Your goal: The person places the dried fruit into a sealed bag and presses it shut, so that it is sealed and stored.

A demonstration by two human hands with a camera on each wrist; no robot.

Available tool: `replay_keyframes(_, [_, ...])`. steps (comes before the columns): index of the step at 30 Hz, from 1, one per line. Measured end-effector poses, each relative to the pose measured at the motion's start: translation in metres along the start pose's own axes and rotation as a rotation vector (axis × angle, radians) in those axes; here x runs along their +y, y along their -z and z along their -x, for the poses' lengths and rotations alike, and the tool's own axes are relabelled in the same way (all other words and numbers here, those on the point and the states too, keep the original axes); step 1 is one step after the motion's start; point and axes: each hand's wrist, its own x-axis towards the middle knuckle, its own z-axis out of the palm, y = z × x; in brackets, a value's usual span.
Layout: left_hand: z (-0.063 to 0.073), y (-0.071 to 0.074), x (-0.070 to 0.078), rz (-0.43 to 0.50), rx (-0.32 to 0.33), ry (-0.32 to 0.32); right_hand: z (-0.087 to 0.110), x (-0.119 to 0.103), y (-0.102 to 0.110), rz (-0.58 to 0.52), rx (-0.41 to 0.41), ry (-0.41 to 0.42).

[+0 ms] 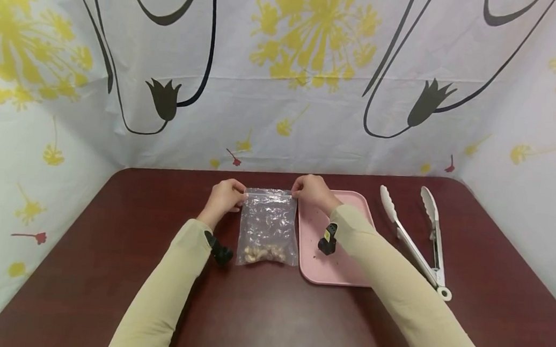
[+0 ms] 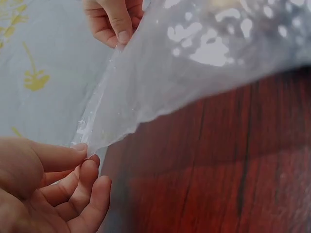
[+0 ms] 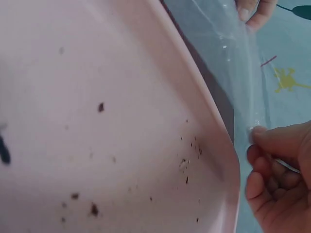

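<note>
A clear zip bag [image 1: 270, 221] with pale, lumpy pieces [image 1: 265, 253] at its bottom is held by its top edge between both hands. My left hand [image 1: 224, 196] pinches the top left corner between thumb and forefinger, the other fingers loosely bent in the left wrist view. At the opposite top corner, my right hand [image 1: 314, 191] pinches the plastic the same way, with its wrist over the pink tray [image 1: 334, 271]. In the right wrist view, dark crumbs [image 3: 94, 209] dot the tray's surface.
Metal tongs [image 1: 439, 257] with pale scalloped tips lie spread to the right of the tray. The dark red table [image 1: 106, 269] meets a hanging sheet [image 1: 281, 125] with flower prints at its back and sides.
</note>
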Motion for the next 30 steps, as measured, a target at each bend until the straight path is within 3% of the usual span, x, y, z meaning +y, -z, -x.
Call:
replay_keyframes(11, [-0.007, -0.009, -0.006, -0.008, 0.008, 0.021, 0.002, 0.002, -0.005, 0.038, -0.042, -0.055])
replay_keyframes(17, [-0.009, -0.008, -0.005, -0.033, 0.005, 0.014, 0.003, 0.007, 0.004, 0.068, -0.065, -0.009])
replay_keyframes(25, [-0.003, 0.001, -0.001, -0.26, 0.047, -0.1, 0.016, 0.01, 0.03, 0.142, -0.103, 0.085])
replay_keyframes(30, [0.004, 0.008, 0.004, -0.369, 0.073, -0.135, 0.03, 0.014, 0.044, 0.159, -0.133, 0.058])
